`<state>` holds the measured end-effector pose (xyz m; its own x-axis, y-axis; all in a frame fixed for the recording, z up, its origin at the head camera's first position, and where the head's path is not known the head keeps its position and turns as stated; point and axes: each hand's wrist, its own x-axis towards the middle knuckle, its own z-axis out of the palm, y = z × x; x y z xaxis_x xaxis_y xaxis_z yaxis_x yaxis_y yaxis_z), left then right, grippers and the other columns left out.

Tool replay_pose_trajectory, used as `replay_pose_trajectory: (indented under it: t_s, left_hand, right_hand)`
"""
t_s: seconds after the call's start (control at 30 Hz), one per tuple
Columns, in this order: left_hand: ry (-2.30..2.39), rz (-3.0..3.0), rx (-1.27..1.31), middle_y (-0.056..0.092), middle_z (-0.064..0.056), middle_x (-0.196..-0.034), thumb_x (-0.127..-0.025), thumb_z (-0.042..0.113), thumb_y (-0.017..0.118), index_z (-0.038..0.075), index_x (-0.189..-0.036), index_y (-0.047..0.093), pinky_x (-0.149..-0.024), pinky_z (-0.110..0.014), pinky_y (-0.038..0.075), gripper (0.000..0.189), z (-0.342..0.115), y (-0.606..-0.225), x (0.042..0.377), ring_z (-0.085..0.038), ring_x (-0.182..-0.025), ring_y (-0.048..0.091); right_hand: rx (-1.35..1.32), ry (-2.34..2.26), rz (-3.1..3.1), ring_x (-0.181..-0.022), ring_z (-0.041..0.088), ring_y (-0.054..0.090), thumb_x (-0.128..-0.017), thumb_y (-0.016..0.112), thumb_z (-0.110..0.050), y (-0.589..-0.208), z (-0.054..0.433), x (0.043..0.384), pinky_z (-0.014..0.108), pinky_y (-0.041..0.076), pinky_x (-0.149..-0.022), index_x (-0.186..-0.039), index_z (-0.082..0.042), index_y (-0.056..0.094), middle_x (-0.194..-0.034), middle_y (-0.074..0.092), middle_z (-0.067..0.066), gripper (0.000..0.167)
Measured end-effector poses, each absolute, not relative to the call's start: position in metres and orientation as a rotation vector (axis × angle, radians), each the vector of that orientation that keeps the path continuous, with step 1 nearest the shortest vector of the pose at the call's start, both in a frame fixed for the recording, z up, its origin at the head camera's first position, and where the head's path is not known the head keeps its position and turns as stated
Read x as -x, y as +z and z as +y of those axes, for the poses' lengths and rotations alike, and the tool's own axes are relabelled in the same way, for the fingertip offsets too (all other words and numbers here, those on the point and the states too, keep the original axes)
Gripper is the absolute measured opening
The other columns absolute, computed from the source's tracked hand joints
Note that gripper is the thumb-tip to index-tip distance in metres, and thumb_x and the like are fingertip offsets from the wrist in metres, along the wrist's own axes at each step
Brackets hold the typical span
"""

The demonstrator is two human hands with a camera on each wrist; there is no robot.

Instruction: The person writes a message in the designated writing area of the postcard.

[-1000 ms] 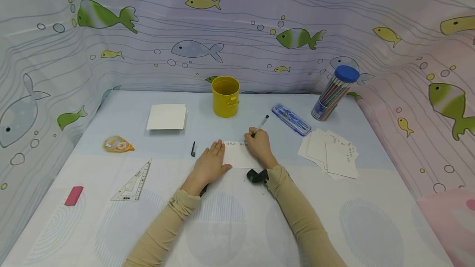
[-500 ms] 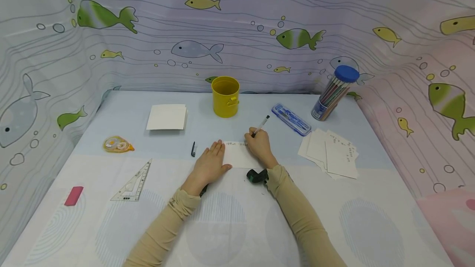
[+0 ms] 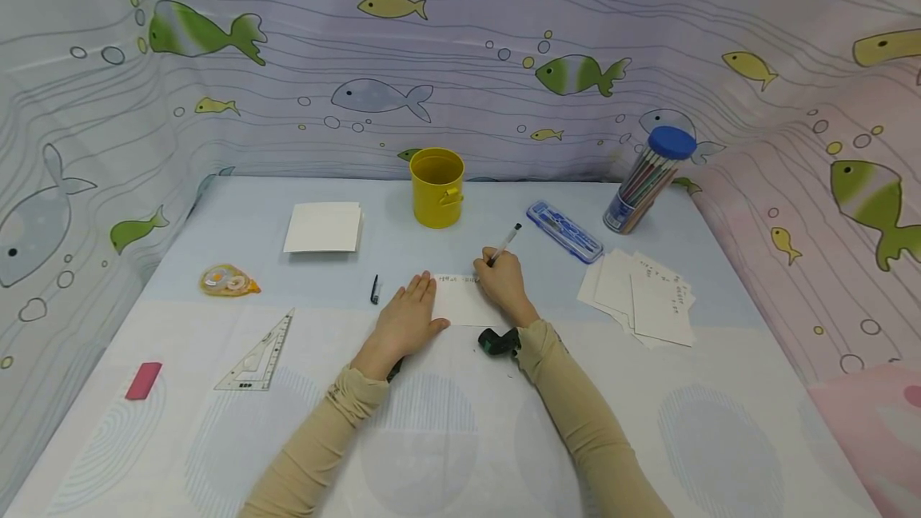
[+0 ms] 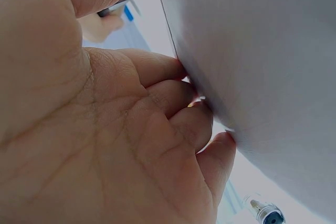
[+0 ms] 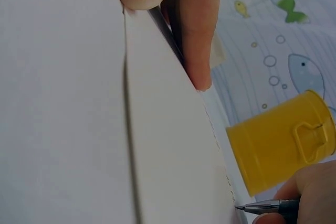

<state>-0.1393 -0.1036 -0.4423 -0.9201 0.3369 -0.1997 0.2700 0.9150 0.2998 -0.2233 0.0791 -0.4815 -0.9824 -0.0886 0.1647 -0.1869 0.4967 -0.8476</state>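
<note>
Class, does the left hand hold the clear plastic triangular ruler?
No: the ruler lies on the pale patterned table, apart from the left hand.

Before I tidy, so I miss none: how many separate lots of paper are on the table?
3: a stack beyond and left of the left hand, a spread pile right of the right hand, and written-on paper between the hands. Overlaps may hide sheets.

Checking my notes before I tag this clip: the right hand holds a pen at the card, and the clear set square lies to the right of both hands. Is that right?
Not quite: the head view shows the set square left of both hands. The right hand does hold a pen at the card.
</note>
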Motion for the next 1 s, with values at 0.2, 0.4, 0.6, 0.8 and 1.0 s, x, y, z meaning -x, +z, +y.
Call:
replay_pose_trajectory:
  t_s: [0.2, 0.4, 0.6, 0.8, 1.0]
  left_hand:
    - [0.392, 2.827, -0.457, 0.019, -0.024, -0.159, -0.097, 0.041, 0.055, -0.008, -0.149, 0.026, -0.120, -0.051, 0.022, 0.077, -0.1039, -0.4412, 0.1391, -0.036, -0.149, 0.018]
    - [0.387, 2.831, -0.463, 0.019, -0.024, -0.159, -0.097, 0.041, 0.055, -0.008, -0.149, 0.026, -0.120, -0.051, 0.022, 0.077, -0.1036, -0.4414, 0.1391, -0.036, -0.149, 0.018]
    - [0.382, 2.829, -0.462, 0.018, -0.024, -0.159, -0.097, 0.042, 0.054, -0.008, -0.149, 0.025, -0.121, -0.051, 0.022, 0.077, -0.1035, -0.4435, 0.1396, -0.036, -0.149, 0.017]
    - [0.393, 2.825, -0.465, 0.018, -0.024, -0.159, -0.097, 0.041, 0.054, -0.008, -0.149, 0.025, -0.121, -0.051, 0.021, 0.077, -0.1039, -0.4425, 0.1392, -0.036, -0.150, 0.017]
    - [0.394, 2.828, -0.466, 0.019, -0.024, -0.159, -0.097, 0.041, 0.055, -0.008, -0.149, 0.026, -0.120, -0.051, 0.022, 0.077, -0.1040, -0.4420, 0.1389, -0.036, -0.149, 0.018]
  right_hand:
    - [-0.257, 1.476, -2.645, -0.045, 0.009, 0.018, -0.086, 0.051, -0.006, -0.4820, 0.0789, 0.2242, 0.020, 0.015, -0.044, -0.054, -0.014, 0.032, -0.048, 0.023, -0.005, 0.038]
    - [-0.249, 1.495, -2.616, -0.046, 0.009, 0.018, -0.086, 0.051, -0.005, -0.4829, 0.0786, 0.2244, 0.020, 0.015, -0.044, -0.054, -0.014, 0.030, -0.048, 0.021, -0.008, 0.039]
    - [-0.195, 1.592, -2.471, -0.045, 0.007, 0.016, -0.084, 0.048, -0.001, -0.4866, 0.0795, 0.2244, 0.019, 0.015, -0.043, -0.054, -0.014, 0.029, -0.049, 0.019, -0.007, 0.038]
    - [-0.197, 1.562, -2.481, -0.044, 0.007, 0.017, -0.084, 0.049, -0.003, -0.4874, 0.0800, 0.2245, 0.019, 0.015, -0.043, -0.054, -0.014, 0.031, -0.048, 0.020, -0.007, 0.037]
    - [-0.224, 1.537, -2.530, -0.040, 0.000, 0.016, -0.086, 0.050, -0.002, -0.4876, 0.0798, 0.2252, 0.020, 0.015, -0.041, -0.055, -0.013, 0.030, -0.046, 0.022, -0.006, 0.038]
